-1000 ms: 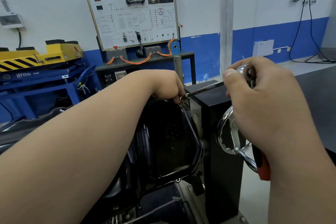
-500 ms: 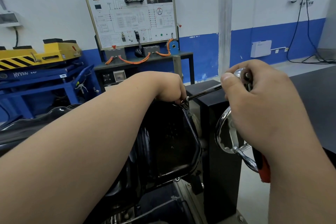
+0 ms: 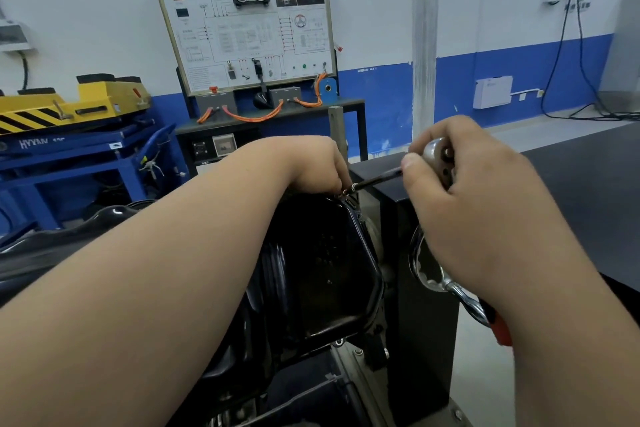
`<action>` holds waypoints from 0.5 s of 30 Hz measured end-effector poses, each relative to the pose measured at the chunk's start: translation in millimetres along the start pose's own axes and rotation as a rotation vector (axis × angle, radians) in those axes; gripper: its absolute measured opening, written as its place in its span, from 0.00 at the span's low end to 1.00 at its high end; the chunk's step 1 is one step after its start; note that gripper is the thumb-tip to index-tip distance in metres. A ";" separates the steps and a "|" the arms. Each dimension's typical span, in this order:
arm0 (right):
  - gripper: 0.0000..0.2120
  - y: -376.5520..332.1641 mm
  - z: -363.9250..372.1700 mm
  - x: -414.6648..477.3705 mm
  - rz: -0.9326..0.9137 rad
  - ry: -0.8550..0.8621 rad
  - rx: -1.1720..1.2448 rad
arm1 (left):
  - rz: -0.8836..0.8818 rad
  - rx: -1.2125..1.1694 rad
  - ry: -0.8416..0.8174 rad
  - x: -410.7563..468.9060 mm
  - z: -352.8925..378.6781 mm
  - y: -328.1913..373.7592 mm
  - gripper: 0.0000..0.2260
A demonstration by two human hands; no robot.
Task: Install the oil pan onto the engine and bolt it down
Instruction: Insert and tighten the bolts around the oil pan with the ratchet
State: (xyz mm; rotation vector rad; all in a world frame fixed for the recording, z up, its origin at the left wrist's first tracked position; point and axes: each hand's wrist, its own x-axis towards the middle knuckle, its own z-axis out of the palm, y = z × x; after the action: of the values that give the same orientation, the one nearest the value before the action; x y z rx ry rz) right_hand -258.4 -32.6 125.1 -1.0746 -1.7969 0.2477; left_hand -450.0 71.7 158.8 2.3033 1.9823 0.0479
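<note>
The white training board (image 3: 242, 28) against the wall carries a blue header strip with white Chinese characters reading 新能源汽车永磁电机控制实训台. The fine print across its wiring diagram is too small to read. The blue lift frame (image 3: 69, 146) at the left bears white capitals that look like "HYYAN", followed by digits too blurred to make out.
</note>
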 end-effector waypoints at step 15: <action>0.02 -23.0 -11.2 28.0 -0.013 -0.148 -0.367 | 0.053 0.213 0.244 -13.2 16.4 24.4 0.09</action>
State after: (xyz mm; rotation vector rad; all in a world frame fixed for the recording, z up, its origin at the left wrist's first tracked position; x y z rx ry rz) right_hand -265.4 -28.1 162.1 -1.3270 -2.0324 -0.0144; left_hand -426.5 54.2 145.5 2.5951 2.1316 0.1342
